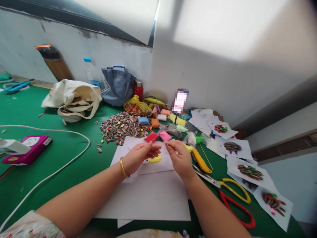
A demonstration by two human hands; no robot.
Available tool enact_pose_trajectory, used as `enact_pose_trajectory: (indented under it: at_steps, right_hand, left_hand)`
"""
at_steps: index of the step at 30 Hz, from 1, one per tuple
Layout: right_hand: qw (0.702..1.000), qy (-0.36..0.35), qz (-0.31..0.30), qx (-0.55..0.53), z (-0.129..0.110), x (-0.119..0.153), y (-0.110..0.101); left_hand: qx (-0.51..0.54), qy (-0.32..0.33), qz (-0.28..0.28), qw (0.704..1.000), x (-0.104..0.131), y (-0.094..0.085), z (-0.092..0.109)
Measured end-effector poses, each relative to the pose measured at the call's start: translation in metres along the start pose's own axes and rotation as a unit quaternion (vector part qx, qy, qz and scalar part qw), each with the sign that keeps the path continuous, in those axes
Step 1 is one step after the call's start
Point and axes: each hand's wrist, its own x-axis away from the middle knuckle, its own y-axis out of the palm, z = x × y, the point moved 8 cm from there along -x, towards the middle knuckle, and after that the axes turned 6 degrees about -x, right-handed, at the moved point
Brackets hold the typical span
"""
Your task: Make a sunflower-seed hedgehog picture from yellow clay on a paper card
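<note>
The yellow clay shape lies on white paper just beneath your hands, left loosely curled, right pinched narrow, though you cannot tell on what; around them the green surface carries a seed pile and scissors, against a pale wall

Left hand: palm turned inward and fingers loosely bent above the white paper, a gold bangle at the wrist
Right hand: thumb and fingertips pinched together beside the left hand; whether the right hand holds anything is too small to tell
Yellow shape: the yellow clay lies on paper between the hands
Seeds: a pile of striped sunflower seeds with colored beads mixed in, beyond the left hand
Packets: a red packet and a pink packet just beyond the hands
Tools: yellow cutter and open scissors right of the right hand
</note>
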Motion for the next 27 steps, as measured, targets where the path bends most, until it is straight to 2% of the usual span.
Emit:
enact_pose_trajectory:
  at_steps: [4, 9, 11, 12, 14, 16, 18, 21, 24, 27]
  right_hand:
    - [0.999, 0.045, 0.007, -0.031, 0.007, 0.001, 0.002]
    - [0.998, 0.047, -0.032, -0.041, 0.009, 0.004, 0.012]
    - [0.993, 0.099, -0.038, -0.047, 0.023, 0.005, 0.011]
    - [0.988, 0.135, -0.045, -0.052, 0.031, 0.006, 0.011]
    - [0.978, 0.187, -0.083, -0.047, 0.045, 0.009, 0.013]
    - [0.971, 0.197, -0.134, 0.012, 0.052, 0.009, 0.016]
    - [0.965, 0.177, -0.164, 0.101, 0.053, 0.007, 0.015]
    - [0.960, 0.130, -0.166, 0.185, 0.049, 0.002, 0.013]
    - [0.958, 0.102, -0.173, 0.203, 0.049, 0.002, 0.017]
    - [0.957, 0.098, -0.186, 0.198, 0.053, 0.005, 0.022]
  left_hand:
    - [0.034, -0.014, 0.010, 0.999, 0.000, -0.001, 0.002]
    - [-0.017, 0.007, -0.032, 0.999, 0.000, 0.004, 0.004]
    - [-0.092, 0.044, 0.008, 0.995, -0.002, -0.007, 0.012]
    - [-0.145, 0.067, 0.045, 0.986, -0.003, -0.016, 0.019]
    - [-0.266, 0.111, 0.112, 0.951, -0.005, -0.033, 0.032]
    - [-0.364, 0.131, 0.136, 0.912, -0.007, -0.042, 0.040]
    - [-0.440, 0.152, 0.122, 0.876, -0.010, -0.042, 0.042]
    - [-0.542, 0.186, 0.074, 0.816, -0.011, -0.031, 0.037]
    - [-0.616, 0.200, 0.043, 0.761, -0.011, -0.022, 0.029]
    - [-0.654, 0.206, 0.033, 0.727, -0.011, -0.018, 0.026]
